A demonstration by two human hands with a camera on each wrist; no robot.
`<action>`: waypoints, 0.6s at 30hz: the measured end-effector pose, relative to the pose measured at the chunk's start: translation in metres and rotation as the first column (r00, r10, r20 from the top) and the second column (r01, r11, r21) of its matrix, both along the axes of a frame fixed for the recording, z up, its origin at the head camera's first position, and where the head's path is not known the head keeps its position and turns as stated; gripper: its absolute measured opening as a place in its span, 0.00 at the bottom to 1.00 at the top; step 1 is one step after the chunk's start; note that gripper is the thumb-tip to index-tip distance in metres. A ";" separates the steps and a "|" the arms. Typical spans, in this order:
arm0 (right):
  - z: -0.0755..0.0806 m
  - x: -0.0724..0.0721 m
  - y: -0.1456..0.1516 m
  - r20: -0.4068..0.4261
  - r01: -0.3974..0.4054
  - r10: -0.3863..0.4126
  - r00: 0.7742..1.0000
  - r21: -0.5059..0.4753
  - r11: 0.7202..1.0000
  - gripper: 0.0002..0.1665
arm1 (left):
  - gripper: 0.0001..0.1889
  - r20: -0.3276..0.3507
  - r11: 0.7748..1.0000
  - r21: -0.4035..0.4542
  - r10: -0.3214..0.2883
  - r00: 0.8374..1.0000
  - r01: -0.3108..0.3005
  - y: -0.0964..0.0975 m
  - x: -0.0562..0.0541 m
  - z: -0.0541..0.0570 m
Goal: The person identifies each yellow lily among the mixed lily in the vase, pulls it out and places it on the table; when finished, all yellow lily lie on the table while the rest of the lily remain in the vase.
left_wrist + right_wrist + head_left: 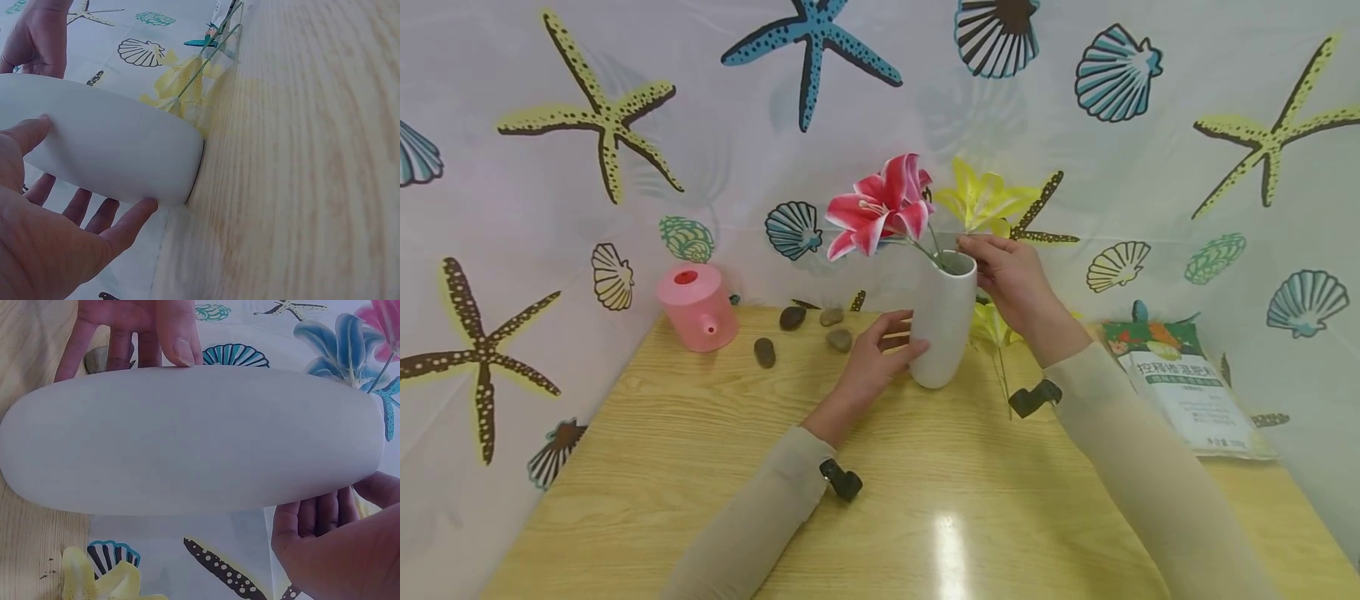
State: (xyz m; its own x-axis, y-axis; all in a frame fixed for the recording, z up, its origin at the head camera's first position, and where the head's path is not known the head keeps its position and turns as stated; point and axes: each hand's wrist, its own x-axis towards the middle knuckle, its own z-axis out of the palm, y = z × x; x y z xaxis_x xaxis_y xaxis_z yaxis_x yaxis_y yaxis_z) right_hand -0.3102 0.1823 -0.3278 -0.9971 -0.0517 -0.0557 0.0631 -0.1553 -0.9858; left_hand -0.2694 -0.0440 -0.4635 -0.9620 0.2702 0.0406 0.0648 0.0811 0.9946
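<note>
A white vase (946, 321) stands upright on the wooden table. My left hand (880, 354) holds its lower left side, thumb at the front and fingers round the back. A pink lily (883, 208) leans left out of the mouth, its stem inside. The right wrist view also shows a blue lily (342, 350) beside the rim. Just right of the rim, my right hand (1017, 279) pinches the stem of a yellow lily (981, 200), whose bloom stands above the fingers. The stem's lower end is hidden. Another yellow lily (996, 323) lies behind the right forearm, right of the vase.
A pink watering can (700, 308) stands at the back left. Several stones, among them a dark one (765, 352), lie between it and the vase. A printed bag (1187, 392) lies at the right. A patterned cloth (880, 108) hangs behind the table (700, 467).
</note>
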 end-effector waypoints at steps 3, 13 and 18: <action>0.002 0.001 -0.001 -0.015 0.001 -0.002 1.000 -0.014 1.000 0.08 | 0.31 0.001 1.000 -0.005 -0.001 1.000 0.001 0.000 0.000 0.001; 0.018 0.009 0.013 -0.167 0.025 -0.043 0.985 -0.108 0.994 0.06 | 0.32 0.010 1.000 -0.017 0.000 1.000 0.000 0.001 0.002 -0.001; 0.036 0.019 0.031 -0.201 0.075 -0.128 0.971 -0.252 0.965 0.08 | 0.31 -0.006 1.000 -0.016 0.012 1.000 -0.012 0.001 0.001 0.000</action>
